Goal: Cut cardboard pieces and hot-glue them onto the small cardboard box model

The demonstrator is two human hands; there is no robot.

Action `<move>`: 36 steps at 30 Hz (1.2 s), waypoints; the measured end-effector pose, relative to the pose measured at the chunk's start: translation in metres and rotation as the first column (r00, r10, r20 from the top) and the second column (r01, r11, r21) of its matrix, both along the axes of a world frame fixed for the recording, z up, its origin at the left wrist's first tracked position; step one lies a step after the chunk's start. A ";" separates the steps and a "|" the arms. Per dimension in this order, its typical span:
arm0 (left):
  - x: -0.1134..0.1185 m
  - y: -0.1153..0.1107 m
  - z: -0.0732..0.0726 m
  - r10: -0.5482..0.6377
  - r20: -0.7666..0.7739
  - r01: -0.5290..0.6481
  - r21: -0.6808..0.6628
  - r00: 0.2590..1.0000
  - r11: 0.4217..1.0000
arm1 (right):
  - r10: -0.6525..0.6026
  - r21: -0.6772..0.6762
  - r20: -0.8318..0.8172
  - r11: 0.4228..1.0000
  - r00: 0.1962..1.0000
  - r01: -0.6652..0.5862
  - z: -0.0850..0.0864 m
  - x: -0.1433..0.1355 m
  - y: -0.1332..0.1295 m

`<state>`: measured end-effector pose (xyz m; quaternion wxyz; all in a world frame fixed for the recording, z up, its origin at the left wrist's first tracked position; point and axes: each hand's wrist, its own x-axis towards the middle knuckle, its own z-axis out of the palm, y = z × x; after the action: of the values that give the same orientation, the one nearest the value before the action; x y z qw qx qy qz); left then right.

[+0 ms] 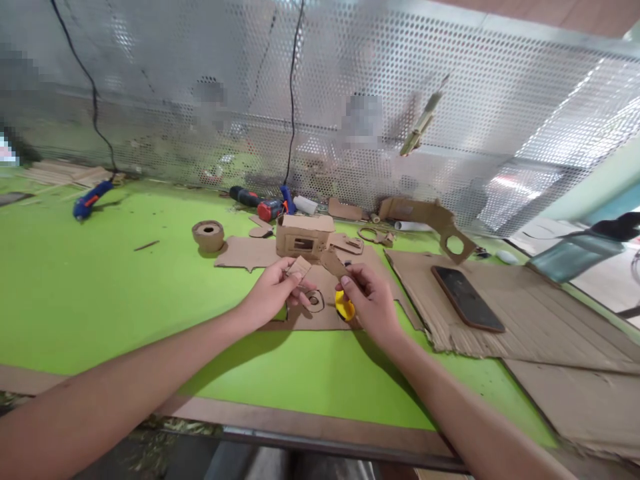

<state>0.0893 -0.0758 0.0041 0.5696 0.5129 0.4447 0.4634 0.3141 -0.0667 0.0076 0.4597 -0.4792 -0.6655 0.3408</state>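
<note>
My left hand (277, 290) holds a small square piece of cardboard (300, 268) between thumb and fingers. In my right hand (369, 297) is a narrow cardboard strip (333, 262), pinched near its lower end. A yellow round object (344, 305) shows under the right fingers; whether the hand grips it is unclear. Both hands hover over a flat cardboard sheet (320, 321) with a ringed shape (314, 301) on it. Just behind them stands a small cardboard box (305, 235) with a rectangular opening.
On the green table (125, 287) are a cardboard roll (208, 237), a blue glue gun (93, 200), and a drill (257, 202) at the back. A phone (467, 298) lies on large cardboard (530, 313) at right. Perforated metal (225, 87) rises behind.
</note>
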 end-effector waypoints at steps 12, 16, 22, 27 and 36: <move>-0.014 0.003 0.006 0.077 -0.411 0.010 0.204 0.908 0.979 | 0.021 0.045 0.140 0.999 0.990 -0.028 0.006 -0.002 0.000; -0.019 0.001 0.014 0.161 -0.598 0.023 0.288 0.785 0.958 | 0.007 0.060 0.197 0.998 0.980 -0.019 0.007 -0.001 0.000; -0.021 0.002 0.019 0.243 -0.779 0.076 0.349 0.578 0.934 | 0.015 0.097 0.264 0.994 0.964 -0.042 0.006 -0.003 0.000; -0.016 0.001 0.018 0.199 -0.775 0.155 0.357 0.599 0.921 | 0.028 0.106 0.285 0.992 0.958 -0.061 0.008 -0.004 -0.001; -0.016 0.001 0.013 0.193 -0.753 0.149 0.361 0.629 0.920 | 0.024 0.128 0.327 0.989 0.945 -0.069 0.010 -0.002 -0.001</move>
<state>0.0733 -0.0752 0.0173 0.2021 0.7588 0.5508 0.2827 0.3122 -0.0679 0.0174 0.3679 -0.4801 -0.7650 0.2213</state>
